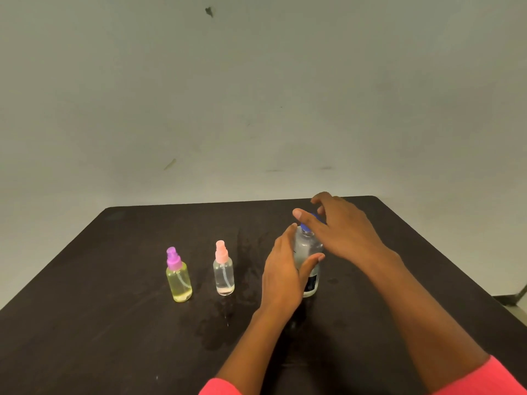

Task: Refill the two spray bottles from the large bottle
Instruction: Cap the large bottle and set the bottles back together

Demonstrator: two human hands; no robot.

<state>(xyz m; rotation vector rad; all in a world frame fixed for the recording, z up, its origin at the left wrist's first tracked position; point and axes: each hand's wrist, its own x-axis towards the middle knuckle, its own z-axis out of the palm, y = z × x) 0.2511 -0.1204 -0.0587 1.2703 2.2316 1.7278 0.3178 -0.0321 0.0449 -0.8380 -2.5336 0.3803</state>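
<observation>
left hand (pixel 281 276) wraps round the large bottle (pixel 309 246), upright on the surface (pixel 114 309). right hand (pixel 342 232) is spread loose over its blue cap (pixel 306 228). pink-top spray bottle (pixel 224 276) and purple-top spray bottle (pixel 179 283) stand left of the left hand.

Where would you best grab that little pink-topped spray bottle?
Probably round the clear body of the pink-topped spray bottle, coming from the near side. It stands upright on the table, touching nothing, and the body is wider than its narrow sprayer.
</observation>
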